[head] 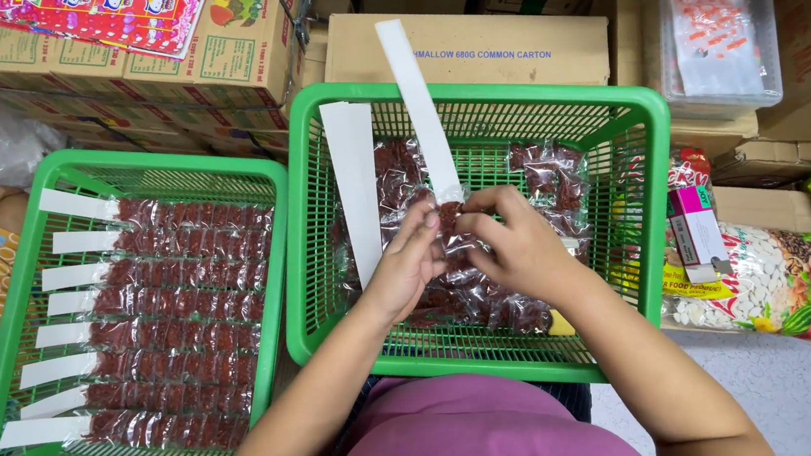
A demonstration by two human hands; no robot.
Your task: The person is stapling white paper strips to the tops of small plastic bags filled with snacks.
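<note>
While both hands meet over the right green basket (649, 135), a small red-filled packet (450, 219) is pinched between left hand (407, 265) and right hand (516, 242), the white strip (419, 108) running toward 12 o'clock.

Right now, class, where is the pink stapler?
In the head view the pink stapler stands on the right, just outside the right green basket, atop the seed bag.

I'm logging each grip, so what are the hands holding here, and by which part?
Both hands, left hand and right hand, pinch a small clear packet of red snack at the bottom end of a white paper strip, over the green basket.
</note>
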